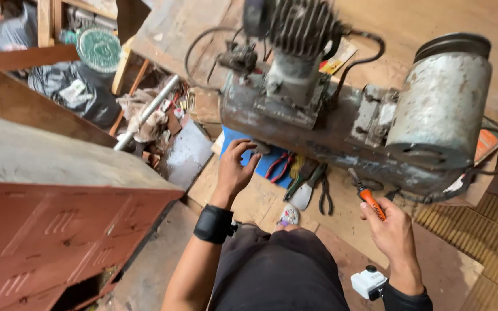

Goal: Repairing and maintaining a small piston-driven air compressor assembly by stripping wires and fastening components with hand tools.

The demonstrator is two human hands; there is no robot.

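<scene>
An old grey air compressor (329, 115) with a finned cylinder head (301, 26) and a silver motor (439, 103) stands on a wooden floor. My left hand (234, 170), fingers spread, touches the lower left end of its tank. My right hand (390, 230) grips an orange-handled tool (369, 198) whose metal tip points up at the tank's underside. Red-handled pliers (280, 165), a scraper (304, 193) and black pliers (324, 193) lie under the tank, partly on a blue sheet (263, 161).
A red-brown metal cabinet (47, 230) lies on its side at the left. Behind it sit a metal pipe (148, 112), rags and black bags (73, 86). A small white device (367, 282) hangs by my right wrist. Ribbed matting (491, 230) lies right.
</scene>
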